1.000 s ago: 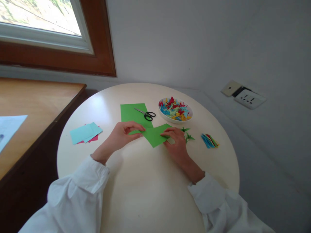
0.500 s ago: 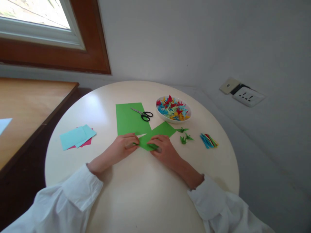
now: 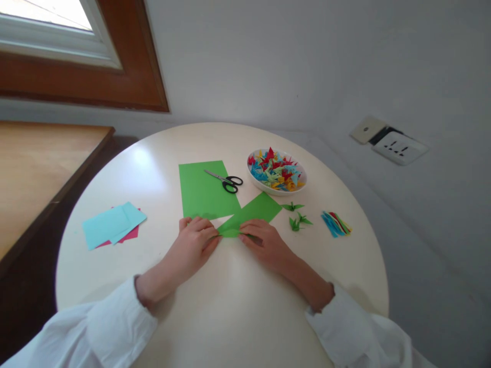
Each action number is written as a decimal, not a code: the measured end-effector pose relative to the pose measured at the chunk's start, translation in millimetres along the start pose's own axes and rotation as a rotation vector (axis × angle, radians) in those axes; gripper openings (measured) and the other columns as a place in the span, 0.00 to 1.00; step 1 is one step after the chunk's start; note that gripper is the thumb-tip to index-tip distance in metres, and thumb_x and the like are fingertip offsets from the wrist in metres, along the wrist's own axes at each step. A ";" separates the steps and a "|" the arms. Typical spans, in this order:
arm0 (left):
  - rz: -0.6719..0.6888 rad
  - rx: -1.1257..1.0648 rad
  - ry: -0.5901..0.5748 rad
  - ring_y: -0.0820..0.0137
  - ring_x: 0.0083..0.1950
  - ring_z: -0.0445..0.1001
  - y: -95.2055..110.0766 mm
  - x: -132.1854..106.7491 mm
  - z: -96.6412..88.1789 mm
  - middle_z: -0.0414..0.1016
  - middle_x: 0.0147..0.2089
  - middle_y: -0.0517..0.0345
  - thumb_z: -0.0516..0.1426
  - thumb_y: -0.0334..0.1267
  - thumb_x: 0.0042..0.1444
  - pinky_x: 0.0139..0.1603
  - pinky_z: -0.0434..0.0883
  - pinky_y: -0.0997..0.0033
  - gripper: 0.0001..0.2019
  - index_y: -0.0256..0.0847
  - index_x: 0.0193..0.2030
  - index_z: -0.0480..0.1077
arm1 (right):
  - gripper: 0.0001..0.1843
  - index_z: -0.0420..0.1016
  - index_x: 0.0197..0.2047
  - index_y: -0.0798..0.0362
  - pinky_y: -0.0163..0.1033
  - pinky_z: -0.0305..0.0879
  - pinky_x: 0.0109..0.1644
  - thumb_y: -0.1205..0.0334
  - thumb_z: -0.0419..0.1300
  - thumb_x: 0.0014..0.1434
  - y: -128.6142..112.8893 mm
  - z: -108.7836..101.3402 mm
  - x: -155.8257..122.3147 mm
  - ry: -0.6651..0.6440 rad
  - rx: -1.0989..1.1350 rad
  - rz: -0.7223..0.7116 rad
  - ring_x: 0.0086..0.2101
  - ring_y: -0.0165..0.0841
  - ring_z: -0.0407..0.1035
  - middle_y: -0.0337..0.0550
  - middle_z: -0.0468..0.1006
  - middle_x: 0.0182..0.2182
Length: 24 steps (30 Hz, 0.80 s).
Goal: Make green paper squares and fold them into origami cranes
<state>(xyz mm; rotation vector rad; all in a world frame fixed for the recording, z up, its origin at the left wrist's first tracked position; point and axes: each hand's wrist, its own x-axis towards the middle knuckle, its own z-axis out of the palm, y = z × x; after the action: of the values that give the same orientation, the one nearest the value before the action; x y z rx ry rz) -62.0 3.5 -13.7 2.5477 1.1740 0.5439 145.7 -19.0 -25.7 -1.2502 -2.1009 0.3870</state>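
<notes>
A green sheet of paper [image 3: 261, 208] lies slanted on the table, its near corner turned up in a fold between my hands. My left hand [image 3: 195, 243] is closed on the left end of that fold, fingers pinched together. At the right end, my right hand [image 3: 266, 244] grips the same sheet, its fingertips pressed on the near edge. Under and behind it lies a larger green sheet [image 3: 199, 191], with black-handled scissors [image 3: 226, 181] resting on top. Several small folded green paper cranes [image 3: 295, 220] sit just right of the held sheet.
A white bowl [image 3: 278, 192] full of colourful paper cranes stands at the back right. Coloured paper strips [image 3: 335, 224] lie on the right. Light blue paper [image 3: 107, 225] overlaps pink paper [image 3: 130, 235] on the left. The round white table [image 3: 238, 317] stands by the wall.
My fingers have shifted along the near edge, and the fold there now lies flatter between my hands. The camera view has moved slightly.
</notes>
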 end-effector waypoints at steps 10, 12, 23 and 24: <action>-0.108 -0.047 -0.022 0.64 0.38 0.67 4.1 1.2 -1.9 0.73 0.34 0.54 0.51 0.35 0.59 0.40 0.56 0.61 0.11 0.40 0.31 0.73 | 0.06 0.72 0.30 0.52 0.40 0.62 0.37 0.63 0.56 0.59 -10.7 11.2 11.2 0.090 -0.032 0.053 0.32 0.33 0.72 0.42 0.79 0.29; -0.113 -0.060 -0.019 0.64 0.38 0.67 4.7 1.5 -2.6 0.73 0.35 0.54 0.51 0.35 0.59 0.40 0.57 0.60 0.11 0.40 0.31 0.73 | 0.07 0.71 0.30 0.52 0.40 0.62 0.37 0.63 0.55 0.59 -11.4 13.4 12.3 0.101 -0.044 0.060 0.31 0.33 0.71 0.41 0.78 0.28; -0.203 -0.114 -0.041 0.63 0.38 0.67 2.4 3.2 -2.5 0.71 0.34 0.54 0.53 0.35 0.57 0.40 0.58 0.59 0.09 0.40 0.29 0.71 | 0.12 0.68 0.25 0.52 0.40 0.60 0.39 0.64 0.54 0.60 -11.5 11.7 15.7 0.004 -0.031 0.148 0.32 0.32 0.70 0.40 0.77 0.28; -0.214 -0.109 -0.051 0.63 0.38 0.67 2.9 3.4 -2.9 0.71 0.34 0.54 0.52 0.35 0.57 0.40 0.58 0.59 0.09 0.39 0.29 0.71 | 0.11 0.68 0.25 0.52 0.40 0.60 0.38 0.64 0.54 0.59 -10.8 11.9 15.9 0.010 -0.038 0.160 0.32 0.33 0.69 0.41 0.76 0.28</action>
<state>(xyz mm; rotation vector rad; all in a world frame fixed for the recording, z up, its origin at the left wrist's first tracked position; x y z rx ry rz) -59.4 4.6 -9.2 2.2957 1.3390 0.4748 125.3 -9.8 -22.5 -1.4448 -2.0145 0.4108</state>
